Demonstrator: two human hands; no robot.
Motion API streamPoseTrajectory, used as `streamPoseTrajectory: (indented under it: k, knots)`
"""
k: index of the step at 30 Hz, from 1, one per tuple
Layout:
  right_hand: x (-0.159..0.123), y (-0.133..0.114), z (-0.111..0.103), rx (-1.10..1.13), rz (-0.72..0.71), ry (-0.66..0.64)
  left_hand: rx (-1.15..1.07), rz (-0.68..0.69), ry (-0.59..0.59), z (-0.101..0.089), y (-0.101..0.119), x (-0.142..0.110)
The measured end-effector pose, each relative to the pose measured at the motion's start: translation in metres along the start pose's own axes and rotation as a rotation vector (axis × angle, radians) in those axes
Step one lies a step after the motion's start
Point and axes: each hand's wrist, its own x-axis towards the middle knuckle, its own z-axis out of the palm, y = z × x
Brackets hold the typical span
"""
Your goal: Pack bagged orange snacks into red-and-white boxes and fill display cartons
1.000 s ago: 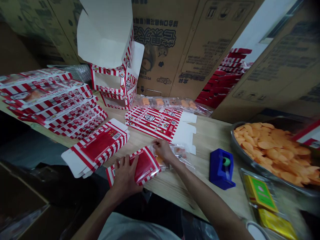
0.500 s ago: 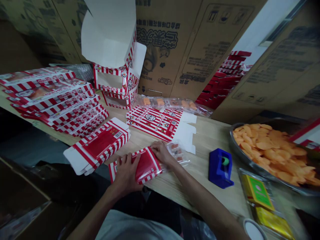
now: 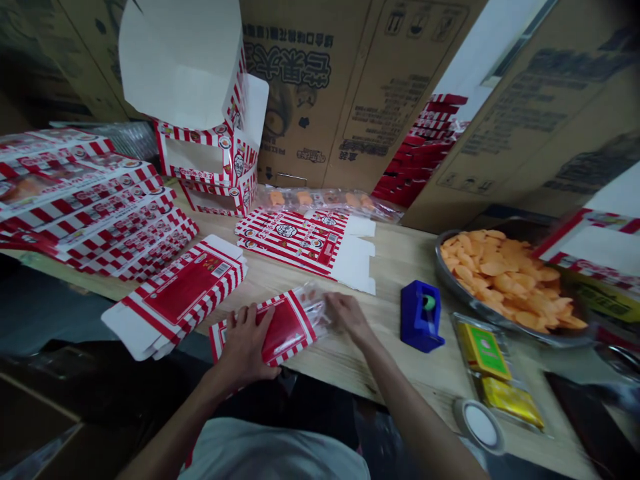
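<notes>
My left hand (image 3: 244,345) wraps over a red-and-white striped carton (image 3: 286,332) at the near table edge, fingers on top and thumb along the near side. From the carton's right end sticks out a clear plastic tray (image 3: 314,308) with small pieces in it; how far it reaches inside is hidden. My right hand (image 3: 349,317) is closed at the tray's outer end, its fingertips partly out of sight. Left of the carton lies a stack of folded striped cartons (image 3: 187,283). Beyond it rests a flat striped carton blank (image 3: 295,237).
Filled striped boxes (image 3: 100,207) are piled at the left, beside opened boxes (image 3: 200,157). A blue tape dispenser (image 3: 419,320), a metal bowl (image 3: 443,257) of orange chips, yellow packets (image 3: 487,360) and a tape roll (image 3: 479,425) occupy the right. Large cardboard cartons (image 3: 360,100) stand behind.
My right hand has shifted from the carton's end to the tray's outer end. The tray, earlier lying right of the carton, now sits in its opening. The view has turned slightly right.
</notes>
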Motion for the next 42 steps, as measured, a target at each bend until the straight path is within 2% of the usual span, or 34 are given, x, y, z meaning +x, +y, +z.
streamPoseTrajectory:
  k: [2,3,4,7,8,9,12,14,16,18,23,27,30,34,37,39,42]
  knots:
    - [-0.014,-0.016,0.026,0.082,-0.108,-0.114,-0.007,0.014,0.032,0.001,-0.001,0.001]
    - [-0.022,-0.022,0.035,0.138,-0.149,-0.115,-0.012,0.018,0.054,0.000,-0.001,0.001]
    - [-0.029,-0.025,0.041,0.198,-0.169,-0.058,-0.021,0.017,0.080,-0.001,-0.001,0.000]
    - [-0.049,-0.028,0.047,0.395,-0.081,0.317,-0.062,-0.064,0.187,-0.006,0.003,-0.004]
    - [-0.056,-0.029,0.048,0.477,-0.037,0.397,-0.080,-0.111,0.227,-0.008,0.006,-0.007]
    - [-0.063,-0.030,0.049,0.566,-0.001,0.414,-0.107,-0.156,0.261,-0.008,0.010,-0.010]
    - [-0.083,-0.037,0.059,0.812,0.035,0.317,-0.303,-0.205,0.305,0.002,0.017,-0.023]
    - [-0.094,-0.040,0.065,0.857,0.018,0.283,-0.579,-0.165,0.310,0.015,0.016,-0.032]
    - [-0.104,-0.037,0.068,0.811,0.019,0.230,-0.910,-0.108,0.292,0.028,0.012,-0.040]
    - [-0.113,-0.030,0.068,0.751,0.043,0.161,-1.194,-0.067,0.225,0.037,0.007,-0.048]
    - [-0.127,-0.015,0.066,0.653,0.053,0.118,-1.608,-0.013,0.078,0.044,0.007,-0.063]
    - [-0.130,-0.018,0.063,0.475,-0.010,0.138,-1.704,-0.066,0.051,0.045,0.010,-0.061]
    - [-0.127,-0.023,0.059,0.412,-0.091,0.138,-1.715,-0.127,0.120,0.040,0.014,-0.052]
    - [-0.121,-0.031,0.054,0.520,-0.045,0.167,-1.748,-0.255,0.252,0.030,0.020,-0.044]
    - [-0.118,-0.036,0.052,0.675,0.016,0.148,-1.814,-0.315,0.296,0.023,0.020,-0.044]
    - [-0.117,-0.039,0.049,0.677,0.014,0.064,-1.835,-0.283,0.266,0.019,0.016,-0.044]
    - [-0.118,-0.040,0.045,0.588,-0.048,-0.039,-1.662,-0.101,0.167,0.015,0.002,-0.045]
